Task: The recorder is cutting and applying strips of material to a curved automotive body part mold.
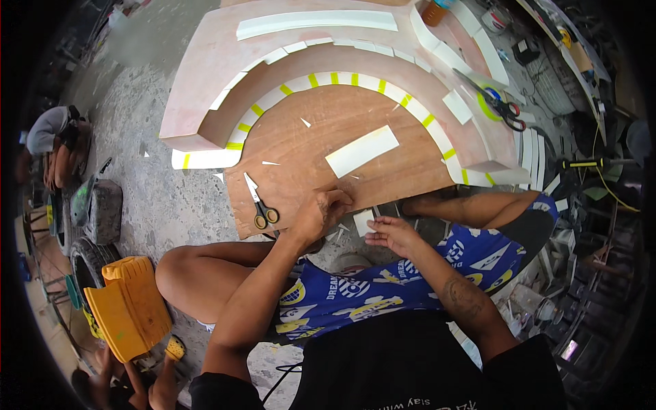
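Note:
A small white card piece [362, 222] is pinched in the fingers of my right hand [395, 234], just off the board's front edge. My left hand [329, 210] is beside it with its fingers curled together; whatever they hold, if anything, is hidden. Left of that hand, scissors [263, 213] with black and tan handles lie on the brown plywood board [287, 147]. A white card rectangle [363, 152] rests farther up the board. Around it arches a pinkish form [195, 85], its inner foot lined with a white strip [324, 80] fixed by yellow-green tape pieces.
Black-and-red-handled scissors [509, 113] and a tape roll [488, 102] lie on the form's right side. A bottle [435, 12] stands at the far right. A yellow plastic piece [130, 307] and a tire [96, 260] are at left. Another person [58, 140] crouches far left.

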### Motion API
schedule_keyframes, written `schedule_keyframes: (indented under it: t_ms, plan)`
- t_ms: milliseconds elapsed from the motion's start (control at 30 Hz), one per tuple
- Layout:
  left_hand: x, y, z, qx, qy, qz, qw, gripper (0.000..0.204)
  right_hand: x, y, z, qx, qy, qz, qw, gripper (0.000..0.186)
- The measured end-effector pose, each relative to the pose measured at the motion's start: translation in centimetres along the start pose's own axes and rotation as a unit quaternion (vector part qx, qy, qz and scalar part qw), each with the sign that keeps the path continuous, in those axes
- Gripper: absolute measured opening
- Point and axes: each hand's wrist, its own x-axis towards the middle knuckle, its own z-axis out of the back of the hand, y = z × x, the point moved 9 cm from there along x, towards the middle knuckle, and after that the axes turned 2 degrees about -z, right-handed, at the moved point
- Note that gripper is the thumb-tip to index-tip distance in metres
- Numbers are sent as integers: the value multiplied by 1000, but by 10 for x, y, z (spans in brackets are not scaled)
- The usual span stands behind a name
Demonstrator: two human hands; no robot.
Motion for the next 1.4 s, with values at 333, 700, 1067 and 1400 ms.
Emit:
schedule_keyframes:
  t_ms: [333,700,1067,1400]
  plan:
    - [12,2,-51,144,29,-75,986,15,-3,23,7,1,-24,59,998,29]
    - [12,-6,-65,238,38,-133,961,21,-1,22,10,12,-43,65,997,35]
    - [11,-7,-77,291,83,-173,937,21,-4,23,8,-24,-53,57,997,34]
    - [10,-12,-79,313,69,-190,928,18,2,22,11,-20,-48,60,997,30]
